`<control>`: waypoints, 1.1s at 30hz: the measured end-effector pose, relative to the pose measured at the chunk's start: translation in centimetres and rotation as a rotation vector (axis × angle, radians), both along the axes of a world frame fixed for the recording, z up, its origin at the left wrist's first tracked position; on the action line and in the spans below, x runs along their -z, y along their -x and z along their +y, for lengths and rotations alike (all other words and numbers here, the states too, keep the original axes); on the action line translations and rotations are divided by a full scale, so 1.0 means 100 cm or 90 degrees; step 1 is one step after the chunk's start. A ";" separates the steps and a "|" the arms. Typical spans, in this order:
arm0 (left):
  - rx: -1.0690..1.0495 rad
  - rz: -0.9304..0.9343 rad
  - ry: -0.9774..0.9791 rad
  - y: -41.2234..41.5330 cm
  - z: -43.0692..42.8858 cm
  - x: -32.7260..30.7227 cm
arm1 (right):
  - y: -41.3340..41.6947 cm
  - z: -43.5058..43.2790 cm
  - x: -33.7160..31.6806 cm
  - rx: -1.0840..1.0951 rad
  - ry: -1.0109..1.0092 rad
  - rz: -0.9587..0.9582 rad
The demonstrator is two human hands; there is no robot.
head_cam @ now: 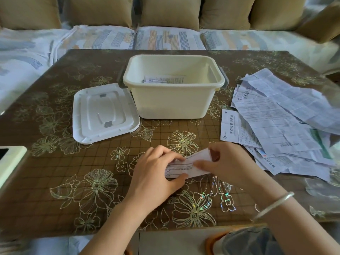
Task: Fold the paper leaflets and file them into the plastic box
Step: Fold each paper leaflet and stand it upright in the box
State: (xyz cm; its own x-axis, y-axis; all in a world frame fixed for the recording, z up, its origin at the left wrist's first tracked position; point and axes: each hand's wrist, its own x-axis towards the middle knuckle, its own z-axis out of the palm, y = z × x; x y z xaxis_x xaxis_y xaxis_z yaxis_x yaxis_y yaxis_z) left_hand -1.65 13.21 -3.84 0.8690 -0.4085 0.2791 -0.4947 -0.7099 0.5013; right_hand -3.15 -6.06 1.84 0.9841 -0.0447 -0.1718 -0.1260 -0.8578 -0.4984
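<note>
Near the front edge of the brown flower-patterned table [55, 172], the left hand [156, 168] and the right hand [230, 162] both hold a small folded white printed paper leaflet [185, 167]. The left pinches its left end between thumb and fingers. The right curls round its right end, thumb pressing on top. The leaflet seems to rest on the table. Farther off stands an open cream rectangular plastic box [173, 102] with a few folded papers [161, 79] inside. Its flat white lid [104, 115] lies just beside it on the left. A loose pile of unfolded printed leaflets [285, 122] spreads at the right.
</note>
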 end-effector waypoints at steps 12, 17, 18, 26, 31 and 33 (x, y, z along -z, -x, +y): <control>-0.018 0.005 0.021 0.001 0.001 0.001 | 0.044 0.020 0.025 -0.028 -0.404 -0.152; -0.007 0.062 0.036 0.001 0.009 -0.003 | 0.047 0.023 0.049 -0.199 -0.090 -0.318; 0.000 0.084 0.058 0.002 0.012 -0.005 | 0.047 0.023 0.050 -0.222 -0.042 -0.322; 0.060 0.055 0.135 0.002 0.044 -0.011 | 0.045 0.032 0.042 -0.264 0.130 -0.330; 0.127 -0.067 0.011 -0.005 0.051 -0.012 | 0.029 0.033 0.035 -0.276 0.092 -0.299; 0.171 -0.093 -0.030 -0.008 0.053 -0.017 | 0.022 0.033 0.031 -0.272 0.082 -0.259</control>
